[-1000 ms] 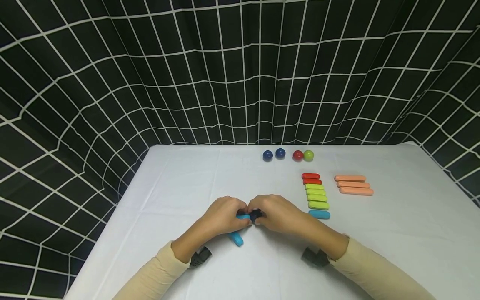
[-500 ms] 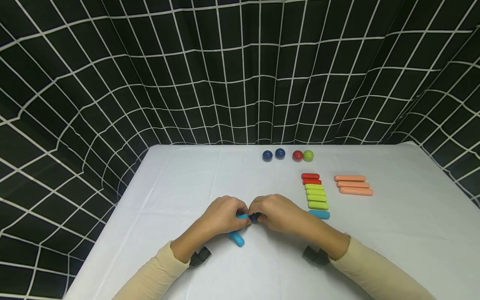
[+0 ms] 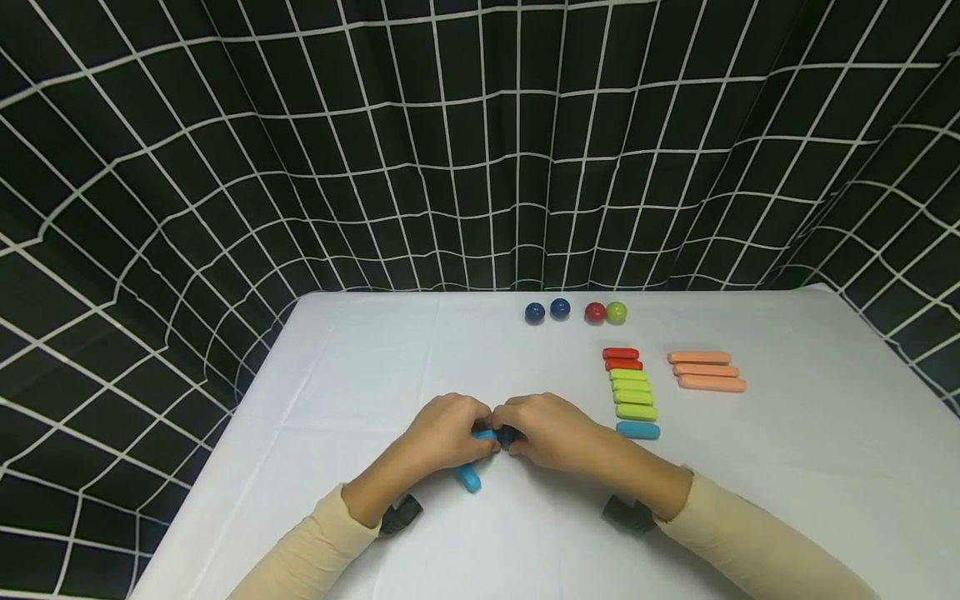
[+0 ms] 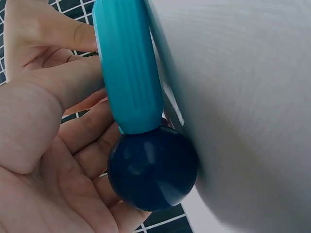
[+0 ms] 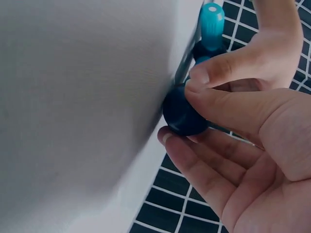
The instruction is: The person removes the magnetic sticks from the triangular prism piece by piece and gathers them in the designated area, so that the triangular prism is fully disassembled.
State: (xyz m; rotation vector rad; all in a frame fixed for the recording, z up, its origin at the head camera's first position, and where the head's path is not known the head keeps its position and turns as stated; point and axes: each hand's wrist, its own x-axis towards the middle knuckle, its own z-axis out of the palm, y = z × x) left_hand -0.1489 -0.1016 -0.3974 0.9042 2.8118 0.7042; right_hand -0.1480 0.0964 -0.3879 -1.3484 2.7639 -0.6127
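Observation:
Both hands meet low over the middle of the white table. With thumb and fingers my left hand [image 3: 448,429] grips a light blue toy building rod [image 3: 483,434]. My right hand [image 3: 551,429] pinches a glossy dark blue ball [image 5: 184,111] at that rod's right end, with the fingers of both hands close around the joint. A second light blue rod [image 4: 129,68] slants out below my left hand, nearer to me. Its far end meets another dark blue ball [image 4: 153,167] under my left palm, which the head view hides.
Two dark blue balls [image 3: 559,309], a red ball [image 3: 595,312] and a lime ball [image 3: 617,312] sit at the back. Right of my hands lie red rods [image 3: 621,354], several lime rods [image 3: 632,386], one blue rod [image 3: 637,430] and longer orange rods [image 3: 708,370]. A black gridded curtain [image 3: 480,142] surrounds the table.
My right hand has shifted slightly left with the ball, closer to my left hand, and the ball is more covered by fingers. The nearer rod's end has moved slightly left.

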